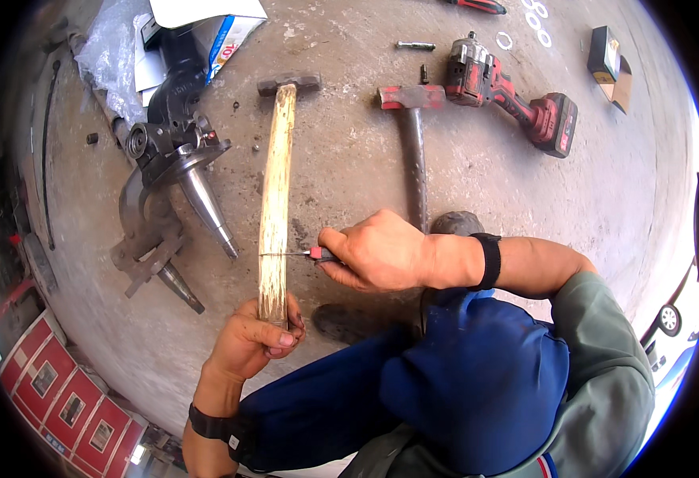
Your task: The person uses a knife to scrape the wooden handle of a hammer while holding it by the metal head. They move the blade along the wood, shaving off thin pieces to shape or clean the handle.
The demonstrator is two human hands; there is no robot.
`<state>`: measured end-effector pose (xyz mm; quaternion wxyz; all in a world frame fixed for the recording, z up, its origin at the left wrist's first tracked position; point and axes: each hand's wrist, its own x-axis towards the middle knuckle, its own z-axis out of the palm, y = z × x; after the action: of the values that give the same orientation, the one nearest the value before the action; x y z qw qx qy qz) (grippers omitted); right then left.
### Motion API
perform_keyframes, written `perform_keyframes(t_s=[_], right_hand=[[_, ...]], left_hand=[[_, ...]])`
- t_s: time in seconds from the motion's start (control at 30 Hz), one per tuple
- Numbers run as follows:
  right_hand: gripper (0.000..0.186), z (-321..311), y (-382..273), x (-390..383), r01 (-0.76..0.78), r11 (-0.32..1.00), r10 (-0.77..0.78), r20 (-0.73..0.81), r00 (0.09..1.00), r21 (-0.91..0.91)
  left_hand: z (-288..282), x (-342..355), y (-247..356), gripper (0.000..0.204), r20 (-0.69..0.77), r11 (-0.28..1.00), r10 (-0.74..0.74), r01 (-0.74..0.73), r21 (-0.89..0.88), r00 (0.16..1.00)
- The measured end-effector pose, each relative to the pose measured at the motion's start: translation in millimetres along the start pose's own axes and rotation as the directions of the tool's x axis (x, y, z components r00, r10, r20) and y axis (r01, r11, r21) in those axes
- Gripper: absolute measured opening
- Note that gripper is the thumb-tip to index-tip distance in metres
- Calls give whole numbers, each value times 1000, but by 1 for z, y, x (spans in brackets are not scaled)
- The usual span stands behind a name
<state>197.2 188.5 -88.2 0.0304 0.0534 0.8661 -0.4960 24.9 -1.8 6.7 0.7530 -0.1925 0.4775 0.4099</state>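
My left hand grips the lower end of a wooden hammer handle, pale and worn; its dark steel head is at the far end. My right hand is closed on a red-and-black handled tool, whose thin metal shaft lies across the lower part of the wood. Whether this is a screwdriver or a blade I cannot tell. Beyond my right hand lies a second hammer with a red head and a dark metal handle.
A cordless red impact wrench, bolts, rings and an open small box lie on the concrete floor. Black steering knuckles, plastic wrapping and a carton are at left. My knees and shoes are below.
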Motion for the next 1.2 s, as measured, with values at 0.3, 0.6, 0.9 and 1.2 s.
perform_keyframes(t_s=[0.3,0.6,0.9,1.2], right_hand=[[30,-27,72,49,-311,947,282,-260,923,-77],[30,-52,76,60,-315,923,288,-145,947,-221],[29,-19,20,15,-113,990,114,4,993,-79],[30,9,30,16,-83,997,80,-153,985,-12]], left_hand=[[1,12,-1,34,45,997,-77,76,17,996],[-2,7,4,29,-9,999,-36,36,1,999],[-15,6,-1,33,84,989,-53,65,-136,995],[-7,2,9,34,65,991,-40,49,-128,997]])
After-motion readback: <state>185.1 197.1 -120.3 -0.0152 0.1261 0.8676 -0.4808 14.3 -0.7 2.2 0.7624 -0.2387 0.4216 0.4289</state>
